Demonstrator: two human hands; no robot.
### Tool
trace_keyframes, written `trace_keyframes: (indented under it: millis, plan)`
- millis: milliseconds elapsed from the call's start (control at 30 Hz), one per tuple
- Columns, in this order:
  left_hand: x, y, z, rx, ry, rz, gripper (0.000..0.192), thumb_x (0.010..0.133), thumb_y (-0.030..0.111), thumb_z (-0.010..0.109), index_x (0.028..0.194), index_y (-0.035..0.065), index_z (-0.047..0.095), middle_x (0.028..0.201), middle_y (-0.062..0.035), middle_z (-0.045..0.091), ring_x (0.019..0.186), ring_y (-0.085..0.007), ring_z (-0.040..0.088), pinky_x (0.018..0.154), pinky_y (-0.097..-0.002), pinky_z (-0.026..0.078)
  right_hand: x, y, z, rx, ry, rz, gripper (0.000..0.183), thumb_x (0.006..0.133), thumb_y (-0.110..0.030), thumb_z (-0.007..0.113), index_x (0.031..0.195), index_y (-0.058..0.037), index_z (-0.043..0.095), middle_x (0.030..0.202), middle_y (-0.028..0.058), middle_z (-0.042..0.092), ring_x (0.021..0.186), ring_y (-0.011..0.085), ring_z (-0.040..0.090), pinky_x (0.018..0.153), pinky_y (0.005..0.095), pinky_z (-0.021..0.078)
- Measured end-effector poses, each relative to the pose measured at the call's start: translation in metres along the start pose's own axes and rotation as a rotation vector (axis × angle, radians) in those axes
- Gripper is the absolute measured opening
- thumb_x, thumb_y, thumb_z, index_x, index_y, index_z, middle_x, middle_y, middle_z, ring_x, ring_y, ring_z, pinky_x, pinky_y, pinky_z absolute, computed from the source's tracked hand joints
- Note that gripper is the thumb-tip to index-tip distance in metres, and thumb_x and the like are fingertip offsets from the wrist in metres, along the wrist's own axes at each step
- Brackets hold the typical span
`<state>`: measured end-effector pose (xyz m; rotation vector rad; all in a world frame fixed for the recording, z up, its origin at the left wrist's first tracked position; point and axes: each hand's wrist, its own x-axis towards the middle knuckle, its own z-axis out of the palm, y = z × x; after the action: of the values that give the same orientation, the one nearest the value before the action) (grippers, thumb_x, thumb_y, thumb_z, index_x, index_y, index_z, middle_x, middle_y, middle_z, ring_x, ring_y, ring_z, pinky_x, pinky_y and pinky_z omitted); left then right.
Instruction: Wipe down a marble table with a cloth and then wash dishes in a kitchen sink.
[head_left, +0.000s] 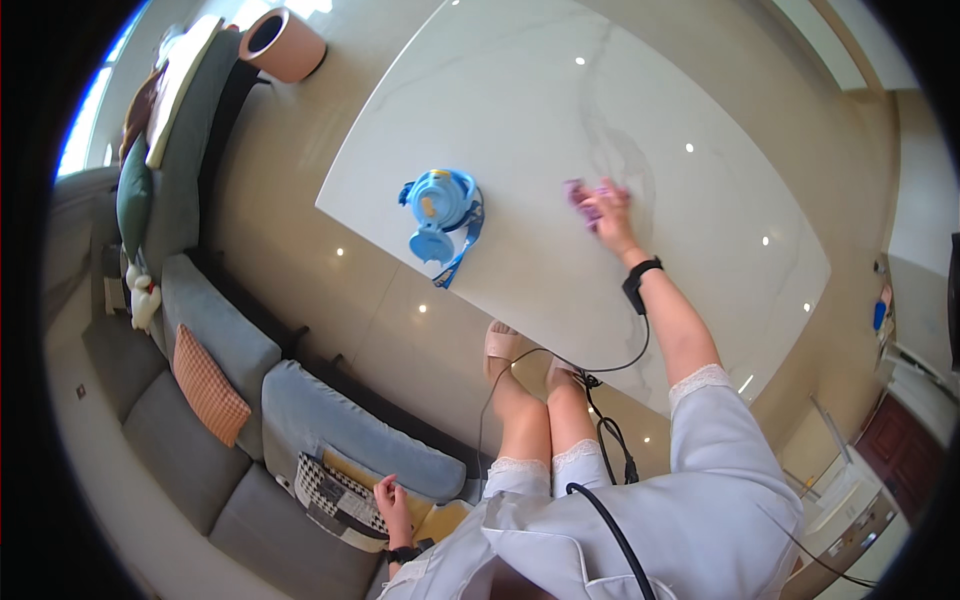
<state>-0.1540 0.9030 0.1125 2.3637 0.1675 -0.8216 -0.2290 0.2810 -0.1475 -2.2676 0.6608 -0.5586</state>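
My right hand rests on the white marble-patterned table, its fingers over a crumpled purple cloth. Hand and cloth are slightly blurred. To the left of them a light-blue water bottle stands upright near the table's edge. Its hinged lid hangs open towards me, and a dark-blue strap trails beside it. Low at my side, my left hand holds nothing, with its fingers loosely bent. It is beside a patchwork cushion on the sofa.
A grey-blue sofa runs along the left, with a checked orange cushion. On the floor beyond stands a pink bin. A thin cable runs from my right wristband across the table edge. More black cable hangs by my legs.
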Motion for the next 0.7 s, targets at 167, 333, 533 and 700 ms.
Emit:
trace_keyframes:
  millis: [167,333,533,700]
  plan:
    - [-0.005,-0.004,0.006,-0.022,0.002,-0.036,0.021,0.079,-0.002,0.047,0.098,0.0025,0.055,0.087,-0.0031,0.041,0.075,-0.0112,0.045,0.064,-0.0225,0.042,0.030,-0.104,0.063,0.046,-0.632,-0.328,0.040,0.065,-0.005,0.063,0.100,-0.0248,0.060,0.125,0.0048,0.049,0.126,0.0252,0.033,0.107,0.0453,0.0162]
    - [-0.009,-0.003,0.001,-0.007,-0.026,-0.075,0.021,0.079,0.000,0.048,0.098,0.0020,0.056,0.085,-0.0030,0.044,0.075,-0.0108,0.046,0.065,-0.0225,0.042,-0.007,-0.093,0.047,0.121,-0.923,-0.661,0.031,0.061,-0.004,0.062,0.089,-0.0179,0.058,0.129,0.0026,0.045,0.126,0.0253,0.033,0.105,0.0477,0.0198]
    - [-0.009,-0.033,-0.005,-0.021,-0.036,-0.054,0.021,0.079,0.000,0.048,0.098,0.0014,0.057,0.085,-0.0026,0.044,0.074,-0.0103,0.046,0.065,-0.0228,0.043,-0.098,-0.068,-0.013,0.118,-0.638,-0.107,0.028,0.062,0.005,0.057,0.084,-0.0128,0.059,0.118,0.0078,0.054,0.123,0.0274,0.038,0.104,0.0435,0.0282]
    - [-0.008,-0.023,-0.014,-0.084,-0.046,-0.055,0.021,0.081,0.000,0.047,0.100,0.0010,0.055,0.084,-0.0014,0.044,0.073,-0.0084,0.046,0.063,-0.0210,0.043,-0.195,-0.062,-0.054,-0.099,0.038,0.452,0.037,0.063,0.013,0.044,0.091,-0.0055,0.059,0.115,0.0116,0.055,0.117,0.0326,0.041,0.100,0.0429,0.0316]
